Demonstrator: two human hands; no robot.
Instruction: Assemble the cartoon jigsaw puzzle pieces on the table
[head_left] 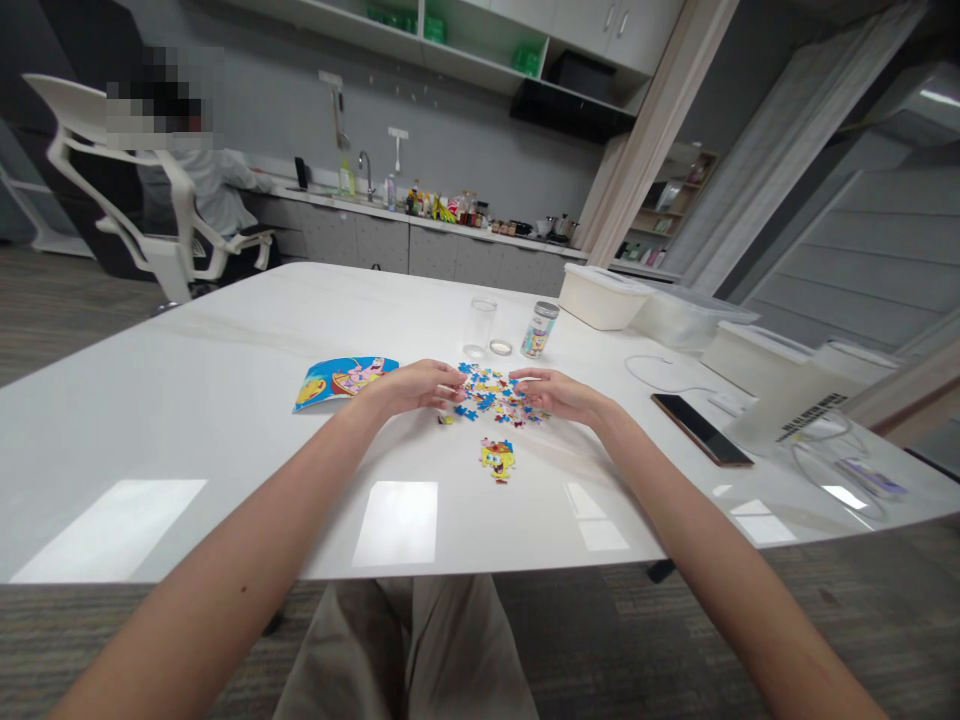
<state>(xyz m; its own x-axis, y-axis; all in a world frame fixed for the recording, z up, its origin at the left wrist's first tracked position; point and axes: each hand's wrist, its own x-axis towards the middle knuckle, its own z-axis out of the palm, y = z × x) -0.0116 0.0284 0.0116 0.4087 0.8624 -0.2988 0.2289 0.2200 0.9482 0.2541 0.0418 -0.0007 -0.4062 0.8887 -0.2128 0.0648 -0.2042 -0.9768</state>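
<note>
1. White table (247, 330) bears heaped puzzle pieces (487, 401); spreading them flat should help;
2. left hand (424, 386) and right hand (555, 393) flank them, fingers loosely curled; whether gripping, I cannot tell;
3. joined pieces (497, 460) lie nearer the body; best left undisturbed.

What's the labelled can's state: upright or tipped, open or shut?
Upright; looks shut. The labelled can stands base-down on the table, its silver-coloured lid on top.
</note>
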